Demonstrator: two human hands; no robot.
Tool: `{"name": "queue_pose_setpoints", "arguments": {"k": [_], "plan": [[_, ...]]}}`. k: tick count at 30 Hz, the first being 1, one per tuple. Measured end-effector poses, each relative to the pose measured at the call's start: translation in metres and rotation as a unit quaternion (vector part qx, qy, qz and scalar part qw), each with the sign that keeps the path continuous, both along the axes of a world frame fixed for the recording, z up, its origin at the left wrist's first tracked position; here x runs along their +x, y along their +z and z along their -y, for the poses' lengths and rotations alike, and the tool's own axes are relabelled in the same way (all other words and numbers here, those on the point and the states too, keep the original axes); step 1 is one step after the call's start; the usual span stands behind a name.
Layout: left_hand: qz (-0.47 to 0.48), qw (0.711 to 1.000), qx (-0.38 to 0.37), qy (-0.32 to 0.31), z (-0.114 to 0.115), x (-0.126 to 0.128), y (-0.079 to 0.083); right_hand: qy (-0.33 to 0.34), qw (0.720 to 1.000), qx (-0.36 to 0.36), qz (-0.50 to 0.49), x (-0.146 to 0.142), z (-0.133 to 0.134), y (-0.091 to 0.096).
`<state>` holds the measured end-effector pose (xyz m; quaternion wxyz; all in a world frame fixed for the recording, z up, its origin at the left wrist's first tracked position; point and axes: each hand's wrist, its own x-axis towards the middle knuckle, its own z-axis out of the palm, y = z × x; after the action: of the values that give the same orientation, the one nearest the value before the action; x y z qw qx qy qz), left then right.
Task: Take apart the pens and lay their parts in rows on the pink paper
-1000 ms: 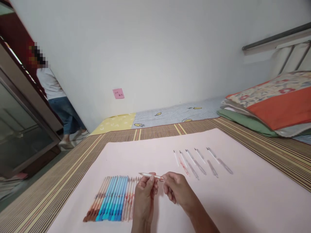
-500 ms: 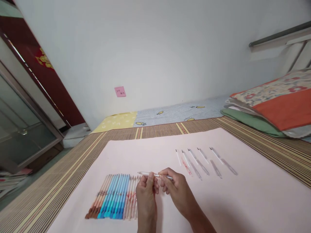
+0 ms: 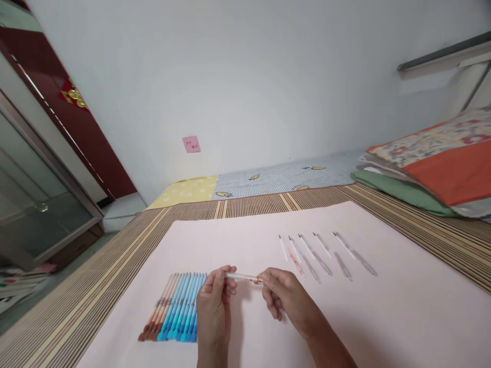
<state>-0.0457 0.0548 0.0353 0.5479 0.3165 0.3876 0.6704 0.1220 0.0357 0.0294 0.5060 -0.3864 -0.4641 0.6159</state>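
White wall (image 3: 268, 76), 1 note (image 3: 191, 144); striped mat (image 3: 115, 260) beneath sheet (image 3: 245, 240) bearing pens (image 3: 180, 305).

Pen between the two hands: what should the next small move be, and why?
Probably a small twist by the right hand: it pinches one end of the pen while the left hand steadies the other, so turning one end against the other looks well supported.
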Motion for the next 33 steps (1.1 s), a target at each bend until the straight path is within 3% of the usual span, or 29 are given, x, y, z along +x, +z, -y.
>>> {"name": "queue_pose_setpoints", "arguments": {"k": [10,18,25,33], "plan": [[0.008,0.996,-0.038,0.079,0.0,0.01,-0.003,-0.043,0.996,0.058,0.045,0.002,0.002,0.009],[0.071,0.995,-0.052,-0.056,0.007,0.016,0.009,-0.084,0.996,0.024,-0.007,0.001,-0.005,-0.002],[0.067,0.997,-0.049,0.003,0.004,0.021,0.0,-0.084,0.995,0.047,0.015,0.002,-0.002,0.001],[0.063,0.994,-0.048,-0.071,0.007,0.019,0.005,-0.118,0.992,0.024,0.026,0.001,-0.005,-0.003]]}}
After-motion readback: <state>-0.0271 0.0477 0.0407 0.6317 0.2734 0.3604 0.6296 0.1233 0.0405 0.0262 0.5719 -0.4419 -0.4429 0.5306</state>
